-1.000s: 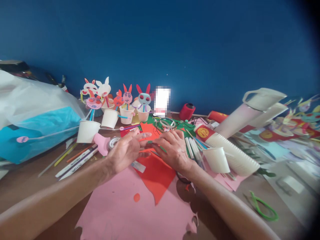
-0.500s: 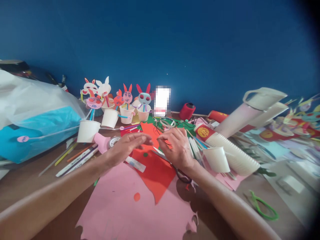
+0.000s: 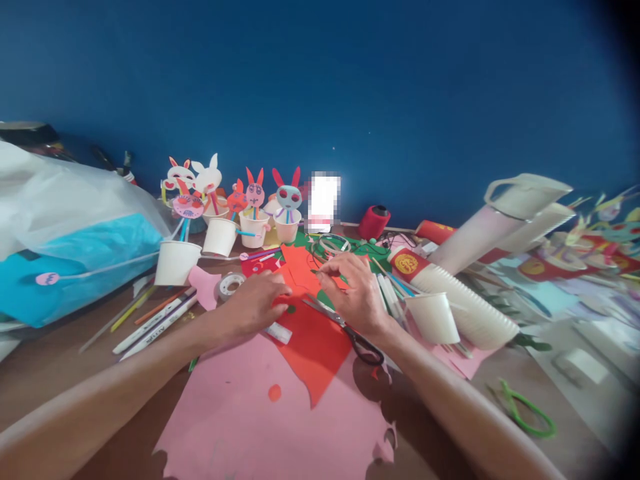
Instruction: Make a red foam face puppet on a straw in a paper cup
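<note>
My left hand (image 3: 259, 299) hovers over the left side of the red paper (image 3: 320, 357), its fingers bent and the thumb apart. Nothing shows in its grasp. Beneath it lies a white glue tube (image 3: 280, 333), partly covered, and a roll of tape (image 3: 230, 285) sits just beyond the wrist. My right hand (image 3: 354, 288) has loosely curled fingers, the thumb separate, with nothing visible between them. Close under that palm rest scissors (image 3: 345, 325) with black handles, blades pointing away to the left. Pink paper (image 3: 250, 407) spreads below the red sheet, bearing a small orange disc (image 3: 275, 393).
White paper cups (image 3: 177, 263) with rabbit-faced puppets (image 3: 289, 198) line the back left. A plastic bag (image 3: 85, 213) bulges at far left. Rightward lie stacked cups (image 3: 465, 310), a leaning white jug (image 3: 490, 227), and green-handled scissors (image 3: 533, 417). A phone (image 3: 324, 200) stands against the blue wall.
My left hand has dropped slightly and left, its outstretched fingers now bent. My right hand has rotated a little and lifted, showing more of the scissors. The gap between my hands has widened.
</note>
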Motion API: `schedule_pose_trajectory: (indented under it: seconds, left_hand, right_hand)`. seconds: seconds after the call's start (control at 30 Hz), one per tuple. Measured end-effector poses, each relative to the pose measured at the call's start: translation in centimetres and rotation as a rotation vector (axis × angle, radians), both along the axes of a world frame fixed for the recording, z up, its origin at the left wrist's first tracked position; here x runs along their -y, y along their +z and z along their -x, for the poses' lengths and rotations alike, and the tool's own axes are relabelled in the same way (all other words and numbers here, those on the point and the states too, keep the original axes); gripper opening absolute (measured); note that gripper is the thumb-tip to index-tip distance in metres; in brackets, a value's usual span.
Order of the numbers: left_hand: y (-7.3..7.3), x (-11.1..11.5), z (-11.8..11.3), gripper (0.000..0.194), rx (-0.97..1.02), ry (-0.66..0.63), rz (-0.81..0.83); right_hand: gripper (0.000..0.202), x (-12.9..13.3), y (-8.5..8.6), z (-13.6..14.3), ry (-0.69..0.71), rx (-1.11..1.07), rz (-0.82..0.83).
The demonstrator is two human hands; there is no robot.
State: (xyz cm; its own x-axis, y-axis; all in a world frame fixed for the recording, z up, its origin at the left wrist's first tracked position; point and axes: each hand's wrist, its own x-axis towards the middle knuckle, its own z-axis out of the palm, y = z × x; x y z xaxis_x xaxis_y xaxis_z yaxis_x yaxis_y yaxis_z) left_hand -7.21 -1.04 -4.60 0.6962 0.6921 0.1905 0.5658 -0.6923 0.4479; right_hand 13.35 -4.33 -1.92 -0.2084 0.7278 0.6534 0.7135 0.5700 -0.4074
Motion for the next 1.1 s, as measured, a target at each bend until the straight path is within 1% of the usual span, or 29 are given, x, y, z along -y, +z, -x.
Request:
schedule_pose_trajectory:
  seconds: [0.07, 0.13, 0.2, 0.3, 0.37, 0.53, 0.67, 0.77, 0.87, 0.93, 0.97, 1.03, 1.1]
  left_hand:
    - [0.0, 0.1, 0.0, 0.027, -0.102, 0.021, 0.0]
    - [0.1, 0.4, 0.0, 0.033, -0.18, 0.043, 0.038]
    - [0.2, 0.7, -0.2, 0.04, -0.228, 0.057, 0.075]
    - [0.3, 1.1, -0.5, 0.045, -0.267, 0.085, 0.078]
    - [0.2, 1.2, -0.7, 0.044, -0.275, 0.095, 0.091]
    - [0.5, 1.3, -0.8, 0.031, -0.24, 0.075, 0.167]
    - [0.6, 1.7, -0.8, 0.029, -0.217, 0.085, 0.17]
    - [0.3, 2.0, -0.8, 0.028, -0.2, 0.104, 0.156]
    - [-0.1, 1.9, -1.0, 0.026, -0.178, 0.11, 0.142]
    - [-0.2, 1.5, -1.0, 0.025, -0.121, 0.1, 0.142]
    - [-0.1, 1.3, -1.1, 0.025, -0.069, 0.1, 0.163]
    - [0.3, 0.9, -1.1, 0.028, 0.074, 0.115, 0.255]
    - [0.9, 0.5, -1.1, 0.032, 0.248, 0.166, 0.365]
  right_hand:
    - [0.007, 0.0, -0.1, 0.0, 0.009, -0.001, 0.014]
    - [0.007, 0.0, -0.1, 0.1, 0.017, 0.002, 0.015]
    - [0.008, 0.0, -0.2, 0.2, 0.018, 0.003, 0.008]
    - [0.009, -0.1, -0.3, 0.2, 0.017, 0.001, 0.009]
    - [0.009, -0.2, -0.5, 0.2, 0.017, -0.003, 0.014]
    - [0.009, -0.2, -0.6, 0.2, 0.016, -0.013, 0.025]
    - [0.01, -0.2, -0.4, 0.2, 0.017, -0.053, 0.065]
    - [0.01, -0.2, -0.2, 0.2, 0.021, -0.168, 0.15]
    - [0.009, -0.5, -0.2, 0.1, 0.049, -0.379, 0.311]
    - [0.009, -0.8, -0.4, 0.1, 0.079, -0.533, 0.43]
    - [0.01, -0.9, -0.4, 0.0, 0.098, -0.606, 0.482]
    - [0.011, -1.2, -0.5, 0.0, 0.143, -0.742, 0.573]
    - [0.012, -1.3, -0.6, -0.1, 0.195, -0.865, 0.644]
